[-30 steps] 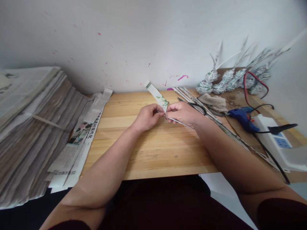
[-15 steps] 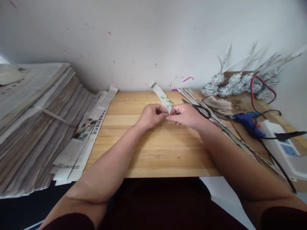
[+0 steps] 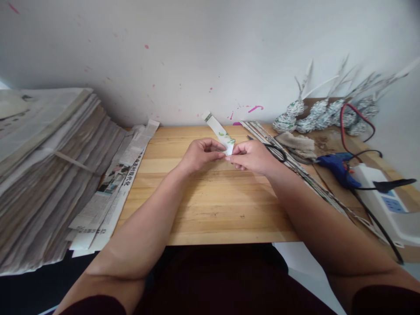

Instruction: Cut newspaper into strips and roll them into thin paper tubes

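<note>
1. The right hand (image 3: 254, 156) pinches the near end of a flat white paper strip printed with green leaves (image 3: 216, 127) between thumb and fingers. The left hand (image 3: 200, 155) meets the same end with thumb and fingertips; whether these clasp it, I cannot tell.
2. The strip slants away from the fingers toward the wall, above the far middle of the pale wooden tabletop (image 3: 210, 201).
3. Just beyond the right hand are black-handled scissors (image 3: 281, 152), partly hidden by that hand, and a bundle of thin rolled-paper sticks (image 3: 300, 168), its near part partly covered by the forearm.
4. Farther right are a crumpled beige cloth (image 3: 297, 142), a blue glue gun (image 3: 339, 165) and a white power strip (image 3: 367, 175) with a black plug at its sockets.
5. Behind them, woven paper gourd shapes (image 3: 288, 116) overlap, the rearmost hard to separate.
6. At left, loose newspaper strips (image 3: 121, 175) lie beside a banded newspaper stack (image 3: 65, 183), cut off by the frame.
</note>
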Tool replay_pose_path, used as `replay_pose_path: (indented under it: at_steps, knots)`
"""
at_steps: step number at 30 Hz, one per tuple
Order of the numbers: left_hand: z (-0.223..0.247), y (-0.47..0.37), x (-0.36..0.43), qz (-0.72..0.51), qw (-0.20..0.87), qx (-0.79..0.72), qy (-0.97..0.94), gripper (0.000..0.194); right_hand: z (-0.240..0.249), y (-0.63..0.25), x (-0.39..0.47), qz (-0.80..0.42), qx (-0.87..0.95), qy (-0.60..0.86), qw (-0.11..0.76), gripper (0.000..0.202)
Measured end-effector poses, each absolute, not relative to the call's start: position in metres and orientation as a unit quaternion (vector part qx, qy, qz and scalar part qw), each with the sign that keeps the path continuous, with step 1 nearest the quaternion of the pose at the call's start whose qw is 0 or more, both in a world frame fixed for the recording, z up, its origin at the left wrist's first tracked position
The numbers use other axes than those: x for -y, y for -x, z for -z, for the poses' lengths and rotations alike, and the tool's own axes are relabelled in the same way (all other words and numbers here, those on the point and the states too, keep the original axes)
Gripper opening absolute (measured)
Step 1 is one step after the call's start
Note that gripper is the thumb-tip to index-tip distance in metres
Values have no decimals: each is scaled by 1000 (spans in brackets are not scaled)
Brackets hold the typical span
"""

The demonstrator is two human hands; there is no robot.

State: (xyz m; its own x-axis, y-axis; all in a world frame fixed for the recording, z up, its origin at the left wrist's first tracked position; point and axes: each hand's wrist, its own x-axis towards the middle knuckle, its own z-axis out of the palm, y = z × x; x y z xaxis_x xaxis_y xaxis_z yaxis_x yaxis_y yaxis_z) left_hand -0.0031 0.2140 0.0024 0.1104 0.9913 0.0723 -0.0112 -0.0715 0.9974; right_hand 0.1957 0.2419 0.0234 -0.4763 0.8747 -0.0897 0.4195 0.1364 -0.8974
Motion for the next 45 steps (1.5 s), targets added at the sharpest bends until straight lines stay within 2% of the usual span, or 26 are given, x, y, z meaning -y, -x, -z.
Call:
replay_pose_path:
  at_steps: [7, 12, 19, 24, 28, 33, 45]
  knots:
    - [-4, 2, -212, -486, 516, -460, -535, 20, -23, -194, -241, -474, 707, 467, 241, 20]
    - [-7, 3, -211, -485, 515, -473, -524, 21, -23, -194, -240, -468, 713, 460, 249, 19]
    - [-10, -1, -208, -509, 527, -465, -497, 28, -25, -192, -239, -504, 692, 445, 263, 20]
    - [-10, -1, -209, -540, 506, -445, -504, 40, -30, -189, -238, -552, 651, 443, 274, 22]
    - [-9, -4, -208, -546, 566, -430, -444, 48, -31, -189, -238, -563, 641, 432, 292, 22]
    - [-11, -11, -204, -490, 647, -429, -397, 36, -28, -190, -240, -542, 645, 445, 303, 19]
    - [-9, -17, -201, -487, 587, -472, -443, 33, -36, -184, -233, -563, 623, 468, 275, 18]
